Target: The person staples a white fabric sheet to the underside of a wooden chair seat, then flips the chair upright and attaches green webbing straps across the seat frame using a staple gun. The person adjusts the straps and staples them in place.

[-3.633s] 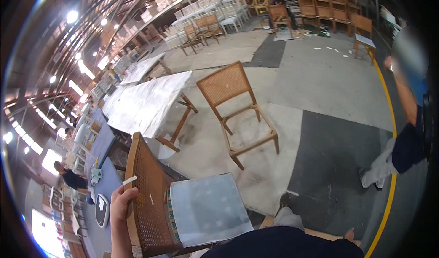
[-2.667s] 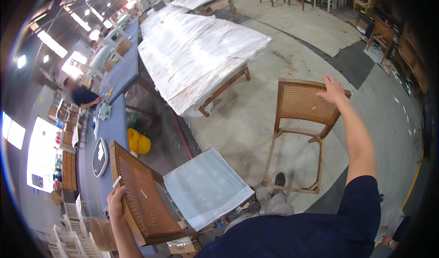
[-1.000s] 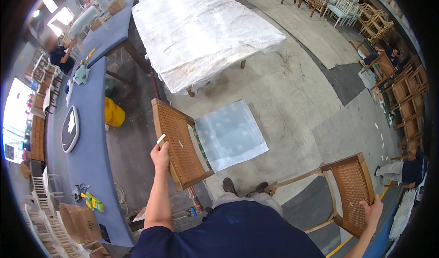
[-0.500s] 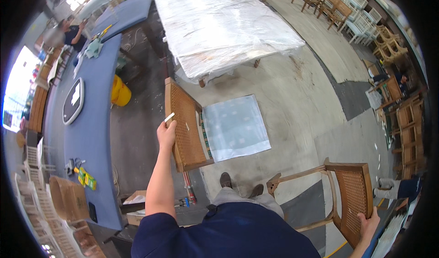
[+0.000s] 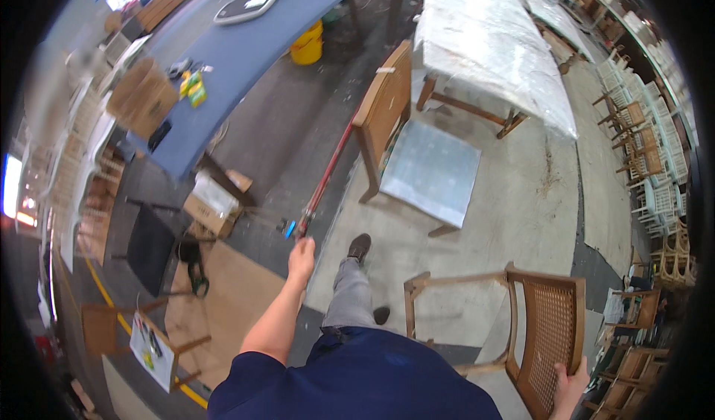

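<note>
My right hand (image 5: 570,390) grips the back of a wooden chair (image 5: 514,354) with a woven cane backrest; its frame extends beside my legs. My left hand (image 5: 302,258) is in front of me on the left, over the end of a red bar clamp (image 5: 325,180). Its fingers are mostly hidden, so I cannot make out whether it touches the clamp. Ahead stands a second cane-backed chair (image 5: 383,103) with a pale, plastic-covered seat (image 5: 433,170) and a small white strip on its top rail. No hand is on it.
A blue-topped table (image 5: 246,55) on the left holds a cardboard box and yellow-green packs. Beneath it sits a yellow bucket (image 5: 307,46). A plastic-wrapped table (image 5: 491,55) is ahead. Stacked chairs (image 5: 644,137) line the right. A small chair with tools (image 5: 154,349) stands lower left.
My left hand has let go of the plastic-seated chair and moved down toward me. My view has turned left, and one leg has stepped forward. The right hand keeps hold of its chair.
</note>
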Demonstrator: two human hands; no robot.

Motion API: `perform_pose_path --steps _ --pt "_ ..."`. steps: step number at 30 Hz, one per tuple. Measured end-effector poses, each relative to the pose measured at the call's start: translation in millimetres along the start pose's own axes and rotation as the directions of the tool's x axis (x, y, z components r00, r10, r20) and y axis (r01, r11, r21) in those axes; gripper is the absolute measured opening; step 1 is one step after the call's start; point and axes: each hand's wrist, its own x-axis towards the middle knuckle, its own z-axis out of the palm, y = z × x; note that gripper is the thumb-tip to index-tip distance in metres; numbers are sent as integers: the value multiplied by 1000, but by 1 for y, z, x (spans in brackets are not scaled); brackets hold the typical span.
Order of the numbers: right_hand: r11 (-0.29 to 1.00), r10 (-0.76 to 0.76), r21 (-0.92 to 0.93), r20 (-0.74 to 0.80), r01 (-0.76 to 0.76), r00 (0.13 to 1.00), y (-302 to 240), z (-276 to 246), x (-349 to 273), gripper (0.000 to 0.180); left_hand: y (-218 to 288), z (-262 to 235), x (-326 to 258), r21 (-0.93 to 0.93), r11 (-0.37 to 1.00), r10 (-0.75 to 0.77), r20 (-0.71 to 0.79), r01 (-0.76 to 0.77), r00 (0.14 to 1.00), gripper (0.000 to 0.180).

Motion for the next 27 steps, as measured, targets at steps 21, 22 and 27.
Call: perform_pose_path --steps 21,22,27 --pt "494 -860 -11 141 869 491 -198 60 -227 39 -445 -338 -647 -715 547 -737 -165 435 655 43" --pt "510 -841 -56 176 859 511 -217 63 -246 40 -462 -347 -683 -760 471 -821 -191 447 538 45" --pt "377 -912 68 203 924 357 -325 79 -324 39 -532 -342 -857 -903 177 -984 -153 391 91 45"
